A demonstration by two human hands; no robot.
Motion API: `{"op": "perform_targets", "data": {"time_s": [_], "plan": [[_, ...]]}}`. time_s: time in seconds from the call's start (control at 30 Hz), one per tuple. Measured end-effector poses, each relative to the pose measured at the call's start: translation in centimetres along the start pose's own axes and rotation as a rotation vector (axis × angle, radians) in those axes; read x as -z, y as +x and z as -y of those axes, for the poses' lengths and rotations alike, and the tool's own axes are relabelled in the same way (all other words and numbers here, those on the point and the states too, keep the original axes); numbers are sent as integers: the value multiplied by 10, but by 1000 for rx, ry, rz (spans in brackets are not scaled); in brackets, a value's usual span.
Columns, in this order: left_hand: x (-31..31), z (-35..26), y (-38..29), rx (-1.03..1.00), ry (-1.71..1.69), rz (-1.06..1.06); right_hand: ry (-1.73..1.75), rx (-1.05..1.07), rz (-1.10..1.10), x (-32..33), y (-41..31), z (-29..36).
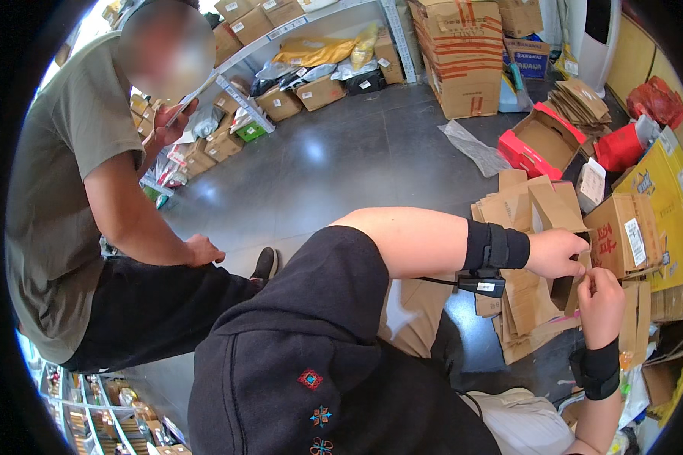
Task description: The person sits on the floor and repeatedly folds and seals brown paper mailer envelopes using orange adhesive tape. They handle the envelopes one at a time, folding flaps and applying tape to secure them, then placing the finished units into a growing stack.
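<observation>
My left hand (555, 253), with a black wrist strap and small black device behind it, reaches into the right part of the view and grips the edge of an open brown cardboard box (563, 294). Just below, my right hand (601, 301), also strapped in black at the wrist, has its fingertips pinched at the same box's flap. The fingertips of both hands nearly meet there. The box stands over flattened cardboard (523, 318), and its inside is dark and mostly hidden by my hands.
A taped carton (614, 239) and a yellow box (669, 170) stand right of my hands, with an open red box (540, 139) above. A person (79, 170) sits at the left holding a phone. Parcel shelves (313, 23) line the back; a tall carton (461, 57) stands beside them.
</observation>
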State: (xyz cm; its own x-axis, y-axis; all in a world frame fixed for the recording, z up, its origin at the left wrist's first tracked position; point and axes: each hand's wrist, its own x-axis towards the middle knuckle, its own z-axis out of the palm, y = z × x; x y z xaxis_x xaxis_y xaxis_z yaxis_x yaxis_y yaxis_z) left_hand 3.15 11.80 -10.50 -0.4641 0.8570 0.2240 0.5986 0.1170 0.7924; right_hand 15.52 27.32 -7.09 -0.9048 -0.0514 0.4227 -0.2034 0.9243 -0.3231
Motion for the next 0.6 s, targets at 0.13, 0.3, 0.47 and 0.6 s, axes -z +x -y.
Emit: {"op": "perform_targets", "data": {"time_s": [0.13,0.3,0.47,0.6], "plan": [[0,1,1,-8,-42,9,58,-49,-3,-3,-2,-8],[2,-3,0,11,-57,8,98,-114,1,-3,0,-7],[0,5,2,4,-17,-46,284,-213,51,-4,-1,-18],[4,1,2,85,-72,-19,223,-32,20,0,1,-16]]}}
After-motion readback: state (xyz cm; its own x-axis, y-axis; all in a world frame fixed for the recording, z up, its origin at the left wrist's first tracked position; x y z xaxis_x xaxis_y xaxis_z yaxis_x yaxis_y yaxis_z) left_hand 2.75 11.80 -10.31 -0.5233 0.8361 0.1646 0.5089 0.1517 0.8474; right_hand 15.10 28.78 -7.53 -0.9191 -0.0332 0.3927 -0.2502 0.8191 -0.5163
